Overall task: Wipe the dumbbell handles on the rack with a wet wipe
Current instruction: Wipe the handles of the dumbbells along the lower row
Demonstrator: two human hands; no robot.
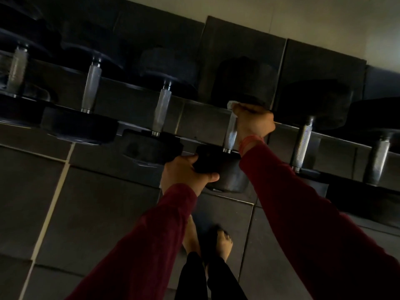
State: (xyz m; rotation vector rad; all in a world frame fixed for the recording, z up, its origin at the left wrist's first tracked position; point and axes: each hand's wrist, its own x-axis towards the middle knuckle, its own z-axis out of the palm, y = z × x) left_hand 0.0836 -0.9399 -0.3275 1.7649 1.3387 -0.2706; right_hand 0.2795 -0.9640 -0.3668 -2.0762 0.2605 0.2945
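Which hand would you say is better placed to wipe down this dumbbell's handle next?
The right hand: it already grips the wet wipe at the top of the handle. The left hand holds the near weight head.

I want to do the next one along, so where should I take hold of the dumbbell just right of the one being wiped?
Take that dumbbell by its knurled metal handle, the bare narrow stretch between the two black heads. Come from the front and above, as the right hand with the wipe does on its neighbour; the heads block both ends.
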